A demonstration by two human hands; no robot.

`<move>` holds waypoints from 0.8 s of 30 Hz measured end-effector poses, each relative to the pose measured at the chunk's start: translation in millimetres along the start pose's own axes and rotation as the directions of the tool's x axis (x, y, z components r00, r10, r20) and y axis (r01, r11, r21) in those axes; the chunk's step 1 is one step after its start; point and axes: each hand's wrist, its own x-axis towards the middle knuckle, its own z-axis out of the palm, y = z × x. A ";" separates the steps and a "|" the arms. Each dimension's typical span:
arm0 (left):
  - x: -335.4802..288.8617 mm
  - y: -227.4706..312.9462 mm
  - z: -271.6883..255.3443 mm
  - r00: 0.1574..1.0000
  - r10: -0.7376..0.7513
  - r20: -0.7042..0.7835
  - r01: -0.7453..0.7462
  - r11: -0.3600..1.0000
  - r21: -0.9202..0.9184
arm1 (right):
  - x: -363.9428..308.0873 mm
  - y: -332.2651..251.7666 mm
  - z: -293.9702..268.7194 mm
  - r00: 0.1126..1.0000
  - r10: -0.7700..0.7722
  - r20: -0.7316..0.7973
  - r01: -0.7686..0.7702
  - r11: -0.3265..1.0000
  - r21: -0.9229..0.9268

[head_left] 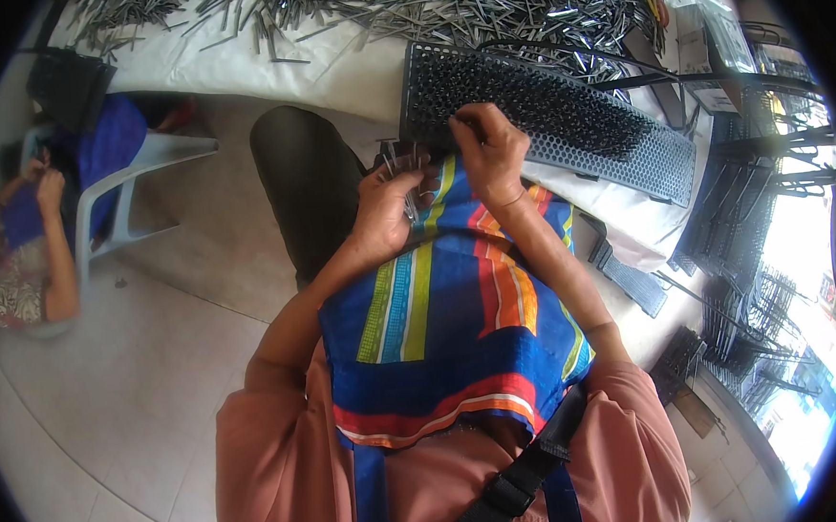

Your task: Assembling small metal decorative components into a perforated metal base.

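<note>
My left hand [382,210] is closed around several thin metal strips [399,163], which stick up between its fingers above my lap. To its right, my right hand [494,151] is raised with thumb and fingers pinched together; whatever lies between the fingertips is too small to make out. Just beyond this hand a long black perforated tray [669,167] slants from upper left to lower right. Small dark pieces crowd most of its holes, while the holes at its right end show bare. A striped blue apron [459,306] covers my lap beneath both hands.
A big heap of loose metal strips [517,6] spreads over the white-covered table [349,79]. Dark racks and perforated trays [740,213] stack up on the right. At the left, another person [29,246] works with both hands raised, near a pale plastic chair [135,178].
</note>
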 end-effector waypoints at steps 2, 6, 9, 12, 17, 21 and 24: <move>0.9 -0.6 2.1 1.000 0.025 0.019 -0.025 1.000 0.002 | -1.5 5.3 3.7 0.993 -0.110 0.032 0.112 0.991 -0.080; -0.2 2.0 3.8 0.999 0.036 0.035 -0.036 0.999 -0.003 | -3.8 4.3 4.8 0.955 -0.258 0.146 0.287 0.930 -0.232; -0.7 5.6 5.4 0.998 -0.015 0.059 0.020 0.996 -0.086 | -3.9 -2.1 -0.8 0.962 -0.225 0.156 0.248 0.958 -0.147; -3.2 7.4 10.0 0.998 -0.015 0.059 0.021 0.994 -0.108 | -5.1 -7.4 -8.8 0.954 0.000 0.299 -0.010 0.999 0.032; -1.7 2.0 10.5 0.997 0.015 0.073 -0.008 0.997 -0.083 | -6.8 -8.9 -9.7 0.895 0.232 0.381 -0.287 0.953 0.095; -1.9 -1.9 10.8 0.995 0.061 0.073 -0.058 0.997 -0.049 | -12.3 -4.5 -7.3 0.793 0.440 0.421 -0.594 0.713 0.374; -3.3 1.5 17.9 0.999 0.004 -0.037 -0.006 0.998 -0.062 | -10.5 1.5 -7.3 0.854 0.474 0.214 -0.510 0.681 0.525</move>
